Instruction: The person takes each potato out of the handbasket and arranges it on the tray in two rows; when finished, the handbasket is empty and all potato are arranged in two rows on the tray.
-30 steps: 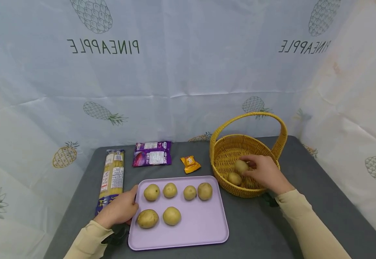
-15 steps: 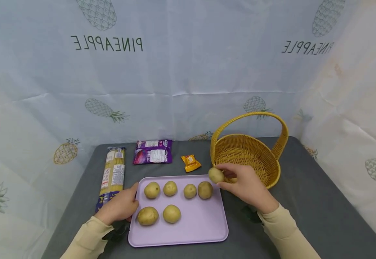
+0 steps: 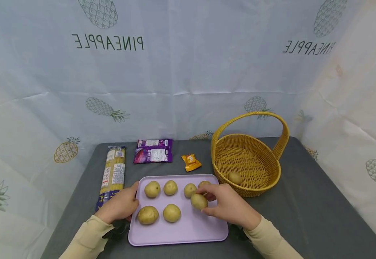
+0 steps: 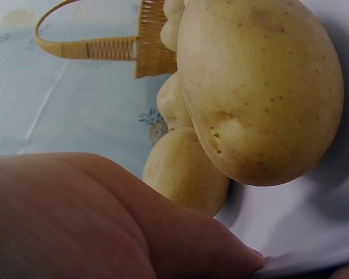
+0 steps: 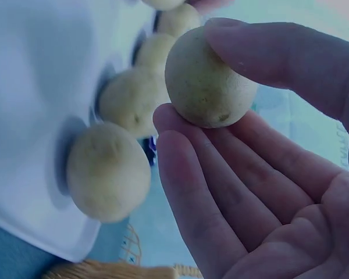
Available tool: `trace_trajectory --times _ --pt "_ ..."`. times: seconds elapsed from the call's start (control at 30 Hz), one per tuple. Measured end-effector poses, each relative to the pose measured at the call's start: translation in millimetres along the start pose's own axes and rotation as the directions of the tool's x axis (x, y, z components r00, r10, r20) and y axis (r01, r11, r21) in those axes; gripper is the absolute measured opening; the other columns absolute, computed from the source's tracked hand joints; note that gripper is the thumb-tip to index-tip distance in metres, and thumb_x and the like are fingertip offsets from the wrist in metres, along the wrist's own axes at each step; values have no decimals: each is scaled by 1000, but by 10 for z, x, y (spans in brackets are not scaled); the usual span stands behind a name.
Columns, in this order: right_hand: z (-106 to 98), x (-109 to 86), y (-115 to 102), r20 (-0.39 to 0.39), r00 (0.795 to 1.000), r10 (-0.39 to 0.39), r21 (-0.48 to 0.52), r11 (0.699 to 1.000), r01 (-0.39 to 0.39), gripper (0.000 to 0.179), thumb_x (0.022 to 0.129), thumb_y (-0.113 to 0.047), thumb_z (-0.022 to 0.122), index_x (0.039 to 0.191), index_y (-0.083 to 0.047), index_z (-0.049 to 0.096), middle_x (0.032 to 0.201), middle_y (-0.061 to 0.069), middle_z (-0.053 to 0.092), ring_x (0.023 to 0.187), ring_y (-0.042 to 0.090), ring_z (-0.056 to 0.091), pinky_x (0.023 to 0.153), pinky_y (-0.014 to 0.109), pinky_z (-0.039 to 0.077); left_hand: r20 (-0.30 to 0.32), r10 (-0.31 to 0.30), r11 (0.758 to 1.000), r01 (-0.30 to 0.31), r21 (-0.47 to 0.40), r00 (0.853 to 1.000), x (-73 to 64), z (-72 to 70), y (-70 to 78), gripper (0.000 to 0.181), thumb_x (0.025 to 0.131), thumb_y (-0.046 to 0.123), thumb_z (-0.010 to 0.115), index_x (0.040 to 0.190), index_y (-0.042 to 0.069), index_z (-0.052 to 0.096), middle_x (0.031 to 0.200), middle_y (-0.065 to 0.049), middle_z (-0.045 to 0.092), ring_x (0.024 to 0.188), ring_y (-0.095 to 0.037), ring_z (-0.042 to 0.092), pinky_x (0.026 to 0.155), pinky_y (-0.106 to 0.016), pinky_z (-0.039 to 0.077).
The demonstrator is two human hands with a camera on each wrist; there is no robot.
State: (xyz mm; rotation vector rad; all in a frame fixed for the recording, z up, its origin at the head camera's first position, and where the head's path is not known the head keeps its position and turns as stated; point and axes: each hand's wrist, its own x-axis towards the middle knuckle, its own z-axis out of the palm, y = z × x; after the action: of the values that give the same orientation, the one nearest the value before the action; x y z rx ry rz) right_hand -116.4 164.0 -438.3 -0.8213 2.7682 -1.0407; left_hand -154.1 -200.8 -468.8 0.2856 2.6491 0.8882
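A potato [image 3: 199, 201] is pinched between the thumb and fingertips of my right hand [image 3: 228, 205], over the right half of a lilac tray [image 3: 192, 233]. The right wrist view shows this potato [image 5: 206, 81] raised above the tray's surface. My left hand [image 3: 120, 205] grips the tray's left rim, thumb along its top. Several other potatoes lie on the tray: a back row including one potato [image 3: 152, 189] at left, and in front a larger oval potato [image 3: 147, 215] and a rounder potato [image 3: 171, 213]. My right hand partly hides the back-right potato [image 3: 204, 184].
Right of the tray stands a wicker basket [image 3: 273, 180] with a tall handle and one potato [image 3: 235, 177] inside. A pasta packet [image 3: 113, 172] lies left, close to my left hand. Behind the tray are a purple packet [image 3: 153, 151] and a small orange packet [image 3: 191, 163].
My right hand has lifted a potato out of the basket and carried it left and nearer over the tray. My left hand stays on the tray's rim.
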Motion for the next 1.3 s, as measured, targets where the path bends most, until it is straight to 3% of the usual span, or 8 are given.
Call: trace_trajectory --times 0.2,0.37,1.3 --pt "131 -2 25 76 997 31 26 999 -33 43 82 -13 91 121 -22 77 112 -11 77 96 -1 71 85 27 63 8 0 1000 0 -15 1000 4 -8 19 72 98 -1 55 164 -15 27 127 -32 69 51 -19 65 45 -34 55" --pt "203 18 30 121 993 7 9 1000 -8 42 82 -11 90 120 -20 76 113 -9 78 98 -2 71 86 26 62 9 -5 1000 5 -17 1000 -6 -18 38 73 99 -1 56 164 -15 26 127 -32 70 52 -19 65 46 -35 55" --pt "307 53 60 152 987 -43 -52 997 51 42 77 -6 91 116 -16 78 106 -11 76 90 -3 65 81 21 58 5 -9 999 9 32 1000 11 -11 17 73 99 1 57 163 -18 26 132 -33 67 51 -18 63 48 -33 53"
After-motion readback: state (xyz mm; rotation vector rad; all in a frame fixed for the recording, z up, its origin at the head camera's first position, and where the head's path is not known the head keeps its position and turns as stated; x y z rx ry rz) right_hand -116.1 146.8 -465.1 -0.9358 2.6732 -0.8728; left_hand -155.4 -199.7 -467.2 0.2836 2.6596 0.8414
